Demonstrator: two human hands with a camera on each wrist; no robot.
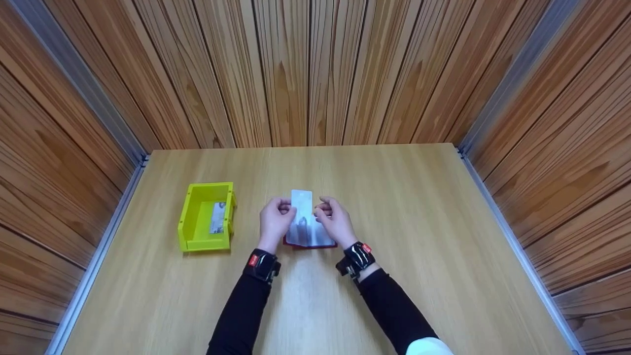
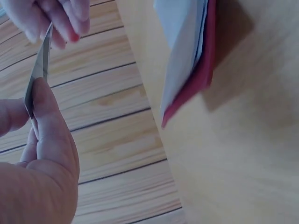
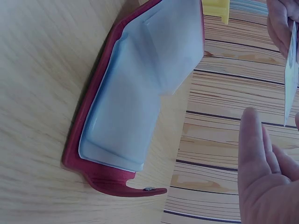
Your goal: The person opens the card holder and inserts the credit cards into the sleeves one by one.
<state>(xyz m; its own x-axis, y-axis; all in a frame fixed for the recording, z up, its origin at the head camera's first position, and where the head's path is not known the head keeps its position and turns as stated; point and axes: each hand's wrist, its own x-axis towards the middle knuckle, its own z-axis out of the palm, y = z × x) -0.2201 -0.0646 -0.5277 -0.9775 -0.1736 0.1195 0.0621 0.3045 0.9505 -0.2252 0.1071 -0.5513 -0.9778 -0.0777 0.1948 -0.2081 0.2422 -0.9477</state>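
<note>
I see the left hand (image 1: 277, 222) pinching a card (image 3: 291, 77) near centre frame in the head view; the right hand (image 1: 336, 221) hangs just beside it, fingers parted, gripping nothing. Below them a red-covered card holder (image 3: 124, 109) lies open. I judge the work partway: the held card is outside the holder's sleeves, its placing left to do. A printed card (image 1: 217, 218) lies in the yellow-green bin (image 1: 204, 245), centre left. I can't make out the held card's print.

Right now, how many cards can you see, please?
2. One card is pinched in the left hand; another card is in the bin. More may be hidden beneath that one or inside the wallet.
</note>
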